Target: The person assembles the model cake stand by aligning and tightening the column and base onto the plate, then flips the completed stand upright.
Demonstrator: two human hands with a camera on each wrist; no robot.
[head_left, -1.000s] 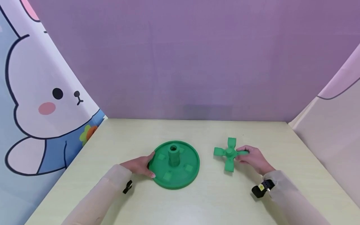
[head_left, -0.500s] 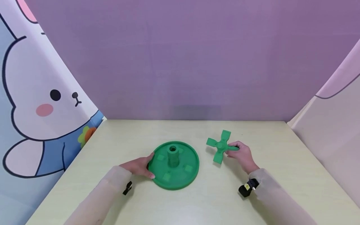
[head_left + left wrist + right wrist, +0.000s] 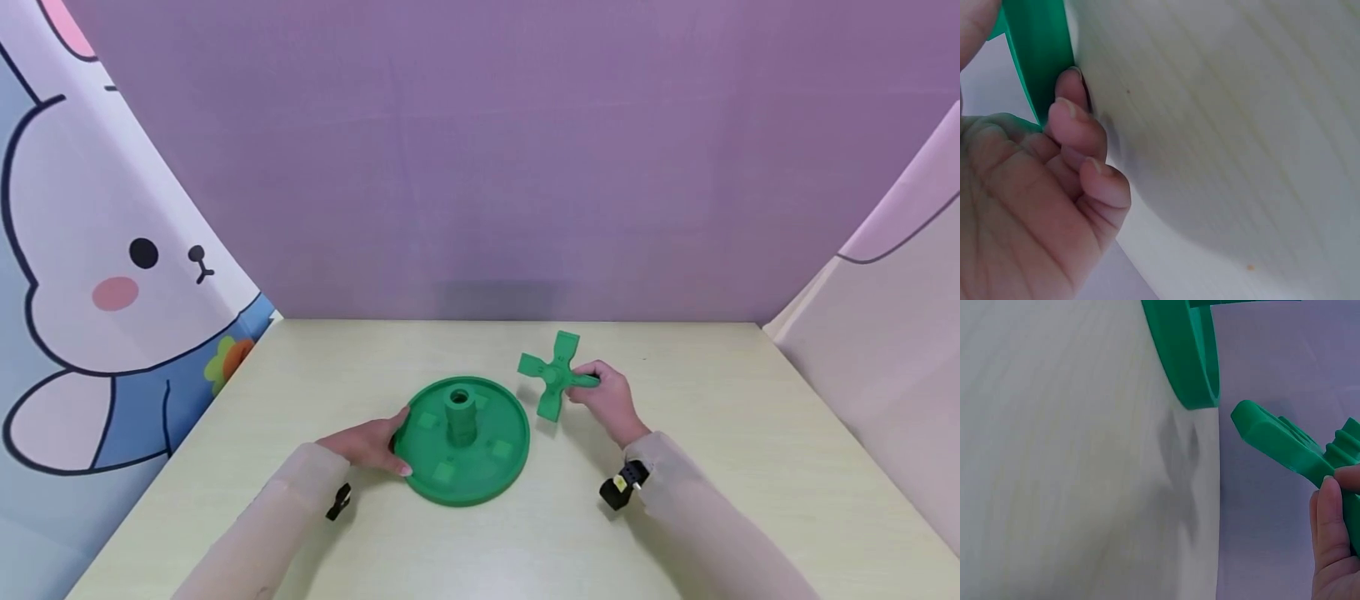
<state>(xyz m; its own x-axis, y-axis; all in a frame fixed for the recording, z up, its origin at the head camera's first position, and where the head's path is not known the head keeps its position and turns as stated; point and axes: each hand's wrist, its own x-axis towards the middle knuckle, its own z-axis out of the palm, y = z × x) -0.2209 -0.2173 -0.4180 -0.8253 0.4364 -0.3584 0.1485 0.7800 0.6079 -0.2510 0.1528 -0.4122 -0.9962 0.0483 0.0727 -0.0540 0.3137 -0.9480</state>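
A round green base (image 3: 480, 475) with a raised rim lies flat on the table. From its middle rises a hollow post (image 3: 461, 417), and several small square pads are set around it. My left hand (image 3: 367, 443) grips the base's left edge, its thumb at the near side; the left wrist view has curled fingers (image 3: 1079, 131) against the green rim (image 3: 1038, 56). My right hand (image 3: 609, 404) pinches one arm of a green four-armed cross piece (image 3: 555, 375), raised over the table right of the base. A ribbed part (image 3: 1344, 444) of it shows in the right wrist view.
The pale wooden table (image 3: 360, 350) ends at a purple backdrop (image 3: 480, 167) behind. A curtain with a cartoon rabbit (image 3: 82, 200) hangs on the left, and a pale curtain (image 3: 885, 367) on the right. Each wrist wears a small black camera (image 3: 624, 485).
My right hand has carried the cross piece leftward and upward, closer to the base, turning it slightly. My left hand and the base have stayed in place.
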